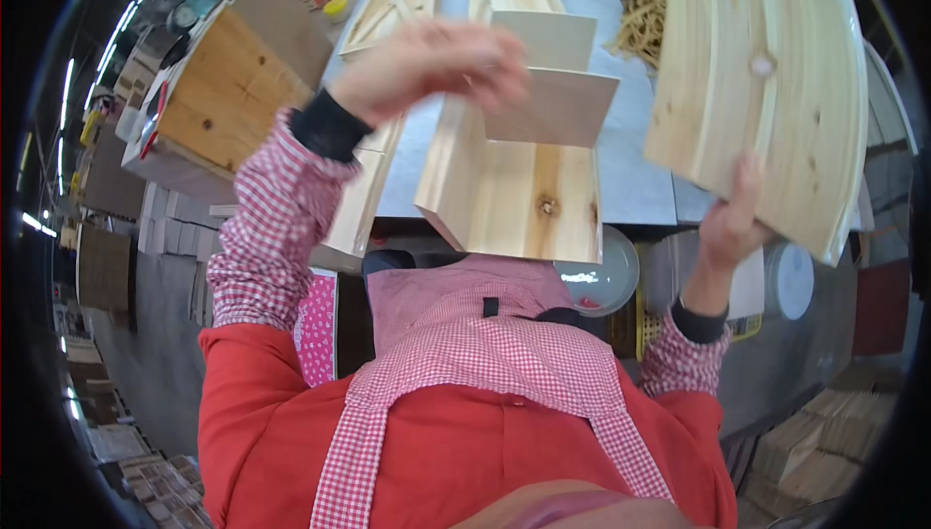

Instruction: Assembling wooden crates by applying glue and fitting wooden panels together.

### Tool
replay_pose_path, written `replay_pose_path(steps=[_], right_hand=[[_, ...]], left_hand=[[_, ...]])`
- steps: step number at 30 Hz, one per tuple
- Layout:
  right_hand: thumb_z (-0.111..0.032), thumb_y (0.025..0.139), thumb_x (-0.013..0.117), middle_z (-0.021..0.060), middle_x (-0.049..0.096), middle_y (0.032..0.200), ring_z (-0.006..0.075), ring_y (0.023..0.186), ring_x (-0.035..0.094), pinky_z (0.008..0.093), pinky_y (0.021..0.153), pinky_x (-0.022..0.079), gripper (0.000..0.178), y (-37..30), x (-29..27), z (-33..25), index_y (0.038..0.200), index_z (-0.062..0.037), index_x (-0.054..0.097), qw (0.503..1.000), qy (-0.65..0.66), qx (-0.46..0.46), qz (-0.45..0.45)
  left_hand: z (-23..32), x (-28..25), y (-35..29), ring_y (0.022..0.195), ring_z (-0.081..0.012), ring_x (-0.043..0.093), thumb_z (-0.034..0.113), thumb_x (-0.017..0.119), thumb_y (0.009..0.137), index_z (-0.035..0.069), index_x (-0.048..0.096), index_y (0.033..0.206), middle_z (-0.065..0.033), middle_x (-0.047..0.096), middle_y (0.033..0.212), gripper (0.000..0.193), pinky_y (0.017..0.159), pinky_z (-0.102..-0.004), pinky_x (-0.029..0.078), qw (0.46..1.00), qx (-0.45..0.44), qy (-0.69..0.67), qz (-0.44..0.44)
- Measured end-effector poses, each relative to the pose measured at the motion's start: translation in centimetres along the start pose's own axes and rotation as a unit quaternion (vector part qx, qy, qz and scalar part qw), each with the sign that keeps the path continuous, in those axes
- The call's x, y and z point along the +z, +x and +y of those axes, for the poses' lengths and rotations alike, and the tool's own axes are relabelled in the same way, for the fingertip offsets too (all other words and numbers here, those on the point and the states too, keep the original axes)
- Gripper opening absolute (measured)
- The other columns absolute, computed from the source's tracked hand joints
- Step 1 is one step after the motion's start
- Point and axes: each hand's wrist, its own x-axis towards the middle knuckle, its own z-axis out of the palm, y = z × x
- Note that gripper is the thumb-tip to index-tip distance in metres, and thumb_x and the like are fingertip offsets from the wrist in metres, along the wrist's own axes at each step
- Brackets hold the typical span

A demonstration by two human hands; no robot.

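My right hand (732, 224) grips the near edge of a large pale wooden board (747, 73), thumb on its face, and holds it up at the right. My left hand (436, 68) is raised over the table, above a partly built wooden box (514, 204); its fingers are smeared by motion, and I cannot tell whether they hold anything. The box has a knotty panel and a side wall meeting at a corner. Two thin grey-brown panels, a nearer one (553, 107) and a farther one (548, 37), stand upright across it.
Wooden frames with cross slats (393, 10) lie at the back of the blue-grey table (635, 151). A heap of shavings or strips (640, 15) sits near the raised board. A wooden crate (228, 88) stands at the left, and a round grey basin (606, 282) below the table edge.
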Motion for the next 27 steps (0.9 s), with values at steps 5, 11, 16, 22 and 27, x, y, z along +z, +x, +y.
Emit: replay_pose_path(steps=[5,11,16,22,27], right_hand=[[-0.007,0.085,0.062,0.0180,0.059,0.114,0.0244,0.102,0.059,0.0359,0.092,0.044,0.038,-4.2,-5.3,0.6,0.118,0.0099,0.051,0.990,-0.118,0.038,-0.067],[-0.006,0.086,0.063,0.0167,0.057,0.118,0.0232,0.106,0.057,0.0342,0.092,0.044,0.043,-7.5,-6.3,2.5,0.123,0.0082,0.047,0.965,-0.070,0.198,-0.156],[-0.006,0.085,0.064,0.0163,0.058,0.116,0.0224,0.106,0.057,0.0331,0.091,0.045,0.041,-7.7,-4.9,3.8,0.121,0.0079,0.049,0.952,-0.012,0.243,-0.184],[-0.007,0.086,0.064,0.0153,0.061,0.112,0.0217,0.103,0.059,0.0323,0.088,0.046,0.038,-7.4,-4.0,4.0,0.119,0.0075,0.052,0.943,-0.010,0.253,-0.218],[-0.005,0.082,0.064,0.0178,0.065,0.098,0.0236,0.091,0.065,0.0322,0.077,0.050,0.033,-7.5,-3.4,3.7,0.112,0.0070,0.056,0.946,-0.037,0.198,-0.253]], left_hand=[[-2.7,-9.6,7.0,0.108,-0.0176,0.058,0.030,0.053,0.096,0.006,0.052,0.129,-0.0068,0.059,0.121,0.041,0.084,-0.0315,0.051,0.956,0.005,0.191,0.222],[-6.2,-11.0,14.1,0.107,-0.0207,0.057,0.030,0.055,0.094,0.013,0.052,0.132,-0.0060,0.055,0.126,0.042,0.085,-0.0336,0.051,0.925,-0.178,0.250,0.222],[-7.1,-12.0,16.6,0.089,-0.0162,0.062,0.029,0.053,0.094,0.014,0.056,0.129,-0.0047,0.059,0.120,0.038,0.077,-0.0313,0.053,0.920,-0.209,0.289,0.162],[-7.9,-12.3,17.3,0.069,-0.0105,0.057,0.030,0.058,0.093,0.011,0.063,0.120,-0.0014,0.064,0.099,0.033,0.057,-0.0239,0.049,0.918,-0.233,0.284,0.146],[-8.2,-13.3,17.5,0.081,-0.0112,0.065,0.030,0.060,0.092,0.006,0.063,0.118,-0.0033,0.067,0.099,0.035,0.069,-0.0232,0.055,0.897,-0.249,0.337,0.141]])
